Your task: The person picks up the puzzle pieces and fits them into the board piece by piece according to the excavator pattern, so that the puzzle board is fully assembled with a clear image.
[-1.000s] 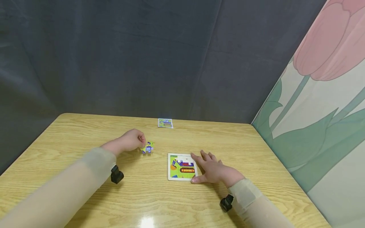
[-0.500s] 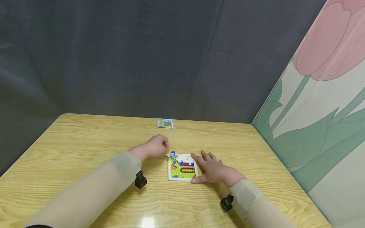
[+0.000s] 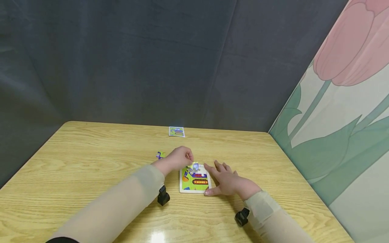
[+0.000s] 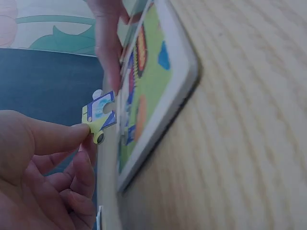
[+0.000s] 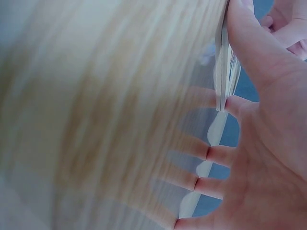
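My left hand (image 3: 178, 158) pinches a jigsaw puzzle piece (image 4: 99, 109) between thumb and forefinger. The piece is yellow-green with a blue-framed window, held tilted over the upper part of a square puzzle tray (image 3: 191, 192). A pale rim surrounds the tray, which shows an excavator with red tracks on green; a white gap lies along its top. My right hand (image 3: 226, 182) rests with spread fingers at the tray's right edge, its thumb by the lower right corner. In the right wrist view, its fingertips (image 5: 218, 188) touch the table beside the tray.
Another loose puzzle piece (image 3: 161, 155) lies on the wooden table, just left of my left hand. Farther back sits a small picture card (image 3: 176, 131) of an excavator. A dark curtain (image 3: 146, 67) hangs behind, and a flower-patterned panel (image 3: 343, 135) stands at the right.
My left hand has carried the puzzle piece rightward from the loose pieces to above the tray. One loose piece stays behind. The right hand has held still.
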A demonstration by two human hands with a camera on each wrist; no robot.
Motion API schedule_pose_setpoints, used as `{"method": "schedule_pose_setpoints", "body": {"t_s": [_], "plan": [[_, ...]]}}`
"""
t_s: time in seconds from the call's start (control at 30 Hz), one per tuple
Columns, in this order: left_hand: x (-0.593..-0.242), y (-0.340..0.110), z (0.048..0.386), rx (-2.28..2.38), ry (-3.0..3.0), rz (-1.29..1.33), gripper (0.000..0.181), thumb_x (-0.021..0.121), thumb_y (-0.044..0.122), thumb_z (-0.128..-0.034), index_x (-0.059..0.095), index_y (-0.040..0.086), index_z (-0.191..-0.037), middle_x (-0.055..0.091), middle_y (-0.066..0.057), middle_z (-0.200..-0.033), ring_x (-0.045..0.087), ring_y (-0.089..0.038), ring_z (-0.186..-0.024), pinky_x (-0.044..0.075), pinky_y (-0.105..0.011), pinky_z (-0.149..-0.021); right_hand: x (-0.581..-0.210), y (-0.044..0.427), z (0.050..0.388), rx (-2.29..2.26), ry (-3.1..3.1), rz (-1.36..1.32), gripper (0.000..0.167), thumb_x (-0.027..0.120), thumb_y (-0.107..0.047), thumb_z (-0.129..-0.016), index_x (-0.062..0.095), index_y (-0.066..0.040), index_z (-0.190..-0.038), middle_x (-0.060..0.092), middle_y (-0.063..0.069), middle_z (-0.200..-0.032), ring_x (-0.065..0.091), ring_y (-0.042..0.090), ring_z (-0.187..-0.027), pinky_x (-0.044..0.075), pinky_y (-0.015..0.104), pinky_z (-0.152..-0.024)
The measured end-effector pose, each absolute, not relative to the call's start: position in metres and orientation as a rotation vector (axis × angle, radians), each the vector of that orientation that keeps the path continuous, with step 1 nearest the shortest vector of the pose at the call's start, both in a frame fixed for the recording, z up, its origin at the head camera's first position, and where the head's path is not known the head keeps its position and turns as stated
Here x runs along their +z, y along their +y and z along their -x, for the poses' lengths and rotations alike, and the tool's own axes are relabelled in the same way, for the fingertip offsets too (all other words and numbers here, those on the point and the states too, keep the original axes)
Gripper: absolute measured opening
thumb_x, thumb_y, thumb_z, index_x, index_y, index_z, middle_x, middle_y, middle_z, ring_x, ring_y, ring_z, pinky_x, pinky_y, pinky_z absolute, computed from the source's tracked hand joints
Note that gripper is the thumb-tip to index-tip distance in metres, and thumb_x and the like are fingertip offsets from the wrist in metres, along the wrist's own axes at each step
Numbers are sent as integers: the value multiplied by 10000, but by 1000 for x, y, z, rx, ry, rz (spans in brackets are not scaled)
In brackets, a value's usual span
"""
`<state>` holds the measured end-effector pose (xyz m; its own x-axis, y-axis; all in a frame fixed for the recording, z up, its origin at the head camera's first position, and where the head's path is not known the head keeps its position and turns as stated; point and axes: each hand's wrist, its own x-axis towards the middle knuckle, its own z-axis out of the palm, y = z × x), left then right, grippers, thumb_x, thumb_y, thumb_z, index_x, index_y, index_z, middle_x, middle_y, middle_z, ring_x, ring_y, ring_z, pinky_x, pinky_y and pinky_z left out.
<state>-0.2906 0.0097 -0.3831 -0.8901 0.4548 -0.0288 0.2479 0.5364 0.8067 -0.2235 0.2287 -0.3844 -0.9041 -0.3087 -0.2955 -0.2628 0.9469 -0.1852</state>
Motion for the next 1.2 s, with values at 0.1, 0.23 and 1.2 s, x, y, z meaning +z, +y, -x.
{"method": "schedule_pose_setpoints", "body": {"t_s": [0.1, 0.23, 1.2], "plan": [[-387, 12, 291, 1257, 2537, -571, 100, 659, 8, -912, 638, 80, -846, 594, -44, -874, 552, -187, -796, 460, -311, -695, -384, 228, 223, -196, 2774, 416, 1037, 659, -698, -770, 180, -278, -1588, 88, 189, -1620, 113, 488, -1431, 168, 760, -1007], [-393, 13, 292, 1235, 2537, -566, 101, 659, 20, -916, 646, 89, -845, 597, -34, -879, 563, -179, -807, 464, -315, -716, -385, 228, 224, -201, 2785, 412, 1020, 665, -689, -771, 199, -286, -1585, 104, 189, -1618, 135, 491, -1426, 185, 761, -999], [-387, 19, 288, 916, 2720, -633, 107, 685, 58, -864, 610, 101, -802, 581, -2, -797, 542, -157, -730, 445, -298, -700, -385, 229, 224, -200, 2790, 428, 1019, 662, -690, -770, 193, -296, -1585, 105, 192, -1617, 129, 493, -1427, 194, 759, -996]]}}
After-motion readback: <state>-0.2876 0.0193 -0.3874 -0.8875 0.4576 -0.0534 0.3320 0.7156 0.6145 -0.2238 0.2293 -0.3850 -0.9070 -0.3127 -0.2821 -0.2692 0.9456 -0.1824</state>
